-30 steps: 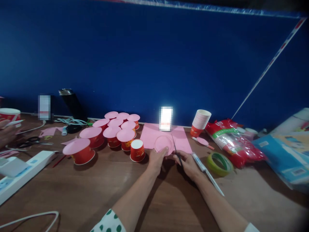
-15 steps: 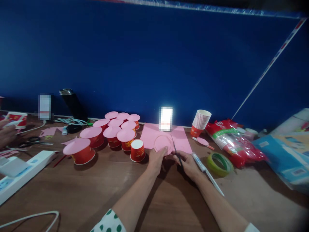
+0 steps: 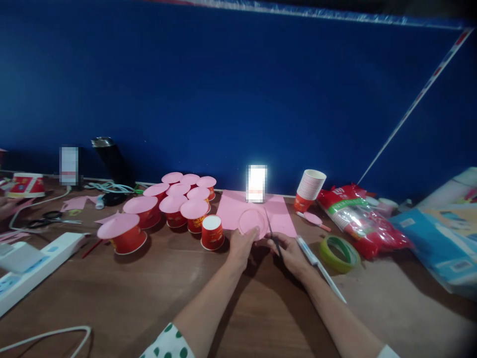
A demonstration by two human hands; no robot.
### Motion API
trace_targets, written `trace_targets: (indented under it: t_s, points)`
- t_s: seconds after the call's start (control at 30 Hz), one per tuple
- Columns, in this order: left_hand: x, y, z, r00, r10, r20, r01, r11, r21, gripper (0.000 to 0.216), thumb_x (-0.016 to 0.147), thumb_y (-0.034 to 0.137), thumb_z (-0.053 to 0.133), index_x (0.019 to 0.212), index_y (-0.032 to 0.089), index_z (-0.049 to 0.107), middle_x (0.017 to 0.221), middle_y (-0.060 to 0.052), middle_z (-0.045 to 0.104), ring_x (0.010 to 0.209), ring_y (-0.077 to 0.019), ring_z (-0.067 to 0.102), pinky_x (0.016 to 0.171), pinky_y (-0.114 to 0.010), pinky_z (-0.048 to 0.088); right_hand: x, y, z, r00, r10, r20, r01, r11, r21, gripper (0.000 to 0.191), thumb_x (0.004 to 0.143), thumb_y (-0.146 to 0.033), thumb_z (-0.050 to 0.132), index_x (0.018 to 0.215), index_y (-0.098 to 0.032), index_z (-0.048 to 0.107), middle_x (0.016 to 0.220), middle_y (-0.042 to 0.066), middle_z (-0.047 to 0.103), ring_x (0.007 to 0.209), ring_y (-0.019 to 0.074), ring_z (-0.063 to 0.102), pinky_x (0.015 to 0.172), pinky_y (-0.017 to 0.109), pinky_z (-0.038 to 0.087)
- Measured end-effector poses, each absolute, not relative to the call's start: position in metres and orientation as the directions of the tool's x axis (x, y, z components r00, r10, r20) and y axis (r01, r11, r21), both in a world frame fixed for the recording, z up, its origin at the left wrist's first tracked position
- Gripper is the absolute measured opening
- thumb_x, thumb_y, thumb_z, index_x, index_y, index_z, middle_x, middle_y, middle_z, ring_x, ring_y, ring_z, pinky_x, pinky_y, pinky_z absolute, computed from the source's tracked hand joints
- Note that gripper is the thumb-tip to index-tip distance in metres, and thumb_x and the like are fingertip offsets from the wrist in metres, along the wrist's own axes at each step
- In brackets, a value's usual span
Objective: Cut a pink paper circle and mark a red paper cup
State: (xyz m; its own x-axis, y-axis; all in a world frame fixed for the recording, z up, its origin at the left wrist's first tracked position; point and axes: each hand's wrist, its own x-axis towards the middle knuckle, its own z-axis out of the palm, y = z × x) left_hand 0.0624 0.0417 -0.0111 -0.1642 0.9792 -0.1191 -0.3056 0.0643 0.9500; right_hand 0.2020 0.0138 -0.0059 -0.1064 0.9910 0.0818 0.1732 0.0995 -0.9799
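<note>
Over the near edge of a pink sheet [image 3: 282, 215], pinching a pink circle [image 3: 247, 221] between thumb and fingers of the left hand [image 3: 241, 246]; held nearly flat close to the right hand [image 3: 292, 254], perhaps to leave the rim open to the blades; gripping dark scissors [image 3: 275, 240] there, points away, just beside the circle; cannot tell parted blades from closed. To the left, in a cluster of red cups [image 3: 130, 242], standing mouth down under pink tops [image 3: 118, 225], apparently for a broad, steady seat; on an uncapped cup [image 3: 212, 238], showing a white base; hiding whatever may lie beneath. To the right, in a leaning stack of paper cups [image 3: 310, 188], nested mouth up, likely to save room; farther right, in a red bag [image 3: 337, 193] with a clear panel, packed with pale ridged shapes, probably more cups; nearer, beside a roll of tape [image 3: 328, 254], laid on its flat side, likely against rolling.
</note>
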Motion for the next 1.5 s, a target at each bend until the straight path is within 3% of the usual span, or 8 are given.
trace_targets:
  t_s: [0.6, 0.83, 1.0, 1.5]
  points:
    - [0.0619, 0.0413, -0.0125, -0.156, 0.983, -0.096, -0.267, 0.052, 0.962, 0.034, 0.059, 0.036, 0.07, 0.075, 0.007, 0.066, 0.061, -0.005, 0.062, 0.047, -0.0099, 0.051, 0.043, -0.021, 0.04, 0.2023, 0.0145, -0.0049, -0.121, 0.989, 0.083, 0.182, 0.104, -0.978, 0.035, 0.073, -0.043, 0.062, 0.094, -0.016, 0.064, 0.059, 0.0, 0.058, 0.061, 0.0146, 0.054, 0.053, 0.023, 0.041]
    - [0.0627, 0.042, -0.0124, -0.154, 0.983, -0.098, -0.318, 0.044, 0.947, 0.029, 0.059, 0.034, 0.071, 0.074, 0.009, 0.066, 0.058, -0.004, 0.062, 0.045, -0.0089, 0.049, 0.042, -0.021, 0.04, 0.2027, 0.0154, -0.0054, -0.137, 0.985, 0.101, 0.164, 0.123, -0.979, 0.037, 0.072, -0.043, 0.064, 0.095, -0.015, 0.064, 0.076, 0.005, 0.066, 0.065, 0.0145, 0.055, 0.054, 0.023, 0.042]
    - [0.0631, 0.0424, -0.0122, -0.147, 0.982, -0.122, -0.34, 0.065, 0.938, 0.029, 0.06, 0.033, 0.07, 0.074, 0.008, 0.065, 0.056, -0.003, 0.061, 0.043, -0.0087, 0.049, 0.041, -0.021, 0.04, 0.2028, 0.0147, -0.0056, -0.115, 0.99, 0.083, 0.201, 0.105, -0.974, 0.039, 0.071, -0.045, 0.063, 0.096, -0.015, 0.066, 0.071, 0.003, 0.065, 0.055, 0.0114, 0.05, 0.048, 0.022, 0.038]
    - [0.0624, 0.0411, -0.0115, -0.161, 0.981, -0.103, -0.314, 0.048, 0.948, 0.033, 0.057, 0.035, 0.073, 0.076, 0.009, 0.067, 0.059, -0.004, 0.062, 0.045, -0.0086, 0.049, 0.041, -0.02, 0.038, 0.2006, 0.0128, -0.0015, -0.11, 0.99, 0.085, 0.195, 0.105, -0.975, 0.037, 0.072, -0.045, 0.061, 0.095, -0.017, 0.064, 0.065, 0.0, 0.059, 0.058, 0.0122, 0.049, 0.053, 0.023, 0.039]
